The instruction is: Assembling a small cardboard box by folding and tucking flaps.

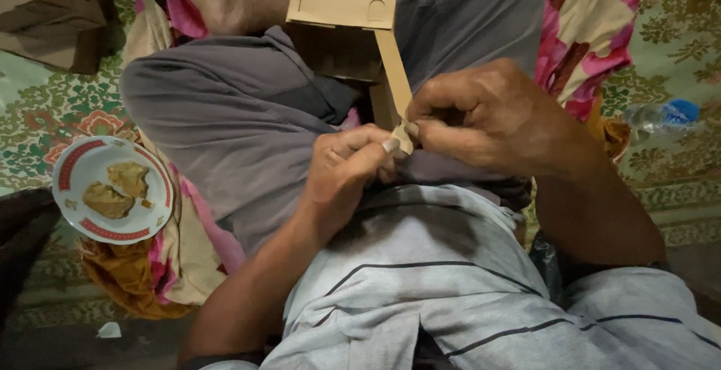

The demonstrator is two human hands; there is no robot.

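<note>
A brown cardboard piece (342, 2) stands over the person's lap, its wide flap with two small arched cuts at the far end and a narrow strip (393, 69) running down toward the near side. The strip's lower tip sits between both hands. The left hand (347, 166) pinches that tip from the left with thumb and forefinger; the right hand (488, 118) pinches it from the right, fingers curled. To the far left, a red-rimmed white plate (75, 167) holding brownish scraps rests on the patterned mat (45, 107). A plastic bottle (661, 114) lies at right.
</note>
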